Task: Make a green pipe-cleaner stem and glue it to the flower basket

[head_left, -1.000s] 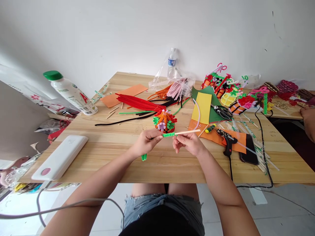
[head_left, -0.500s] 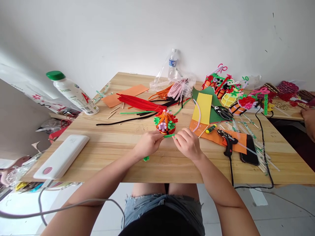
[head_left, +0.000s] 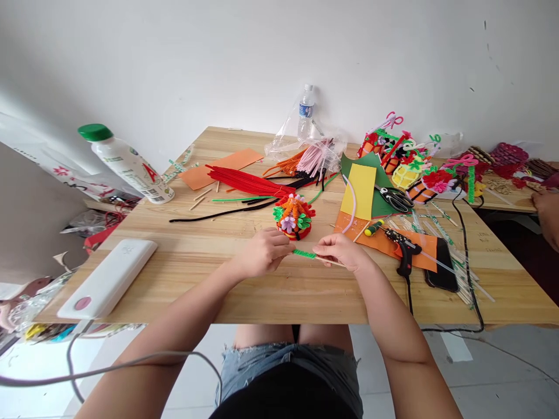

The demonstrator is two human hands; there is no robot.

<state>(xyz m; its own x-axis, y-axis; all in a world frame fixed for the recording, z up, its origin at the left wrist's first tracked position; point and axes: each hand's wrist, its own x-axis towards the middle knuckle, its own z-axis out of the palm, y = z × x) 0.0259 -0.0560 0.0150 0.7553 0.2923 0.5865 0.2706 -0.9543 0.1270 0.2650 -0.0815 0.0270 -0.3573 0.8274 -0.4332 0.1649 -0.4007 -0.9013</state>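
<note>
- Far left of the pipe-cleaner flower ornament (head_left: 294, 216), a white power bank (head_left: 109, 279) lies on the table (head_left: 174, 285), unmoved.
- Just in front of and left of the ornament, the left hand (head_left: 266, 251) has its fingers folded over, pinching one end of the green pipe cleaner (head_left: 304, 254); the green tail that hung below this hand a second ago no longer shows.
- Directly in front of the ornament, the green pipe cleaner sits wrapped on a wooden stick (head_left: 329, 261), held between the hands. The stick has dropped nearer the table and now slopes down to the right, where it tilted up before.
- Right and in front of the ornament, the right hand (head_left: 340, 249) has turned from knuckles-up to pinching the stick beside the green's edge. Bare wood shows again past it, so the wrapping appears to cover only part of the stick.
- Hidden, left of the ornament's front: the stick's left end and the left thumb, so the far end of the wrap cannot be judged.
- Hidden to the right: part of the stick, behind the right fingers.
- Far right of the ornament, another person's hand (head_left: 548, 215) is cut off by the edge; what it touches is unclear.
</note>
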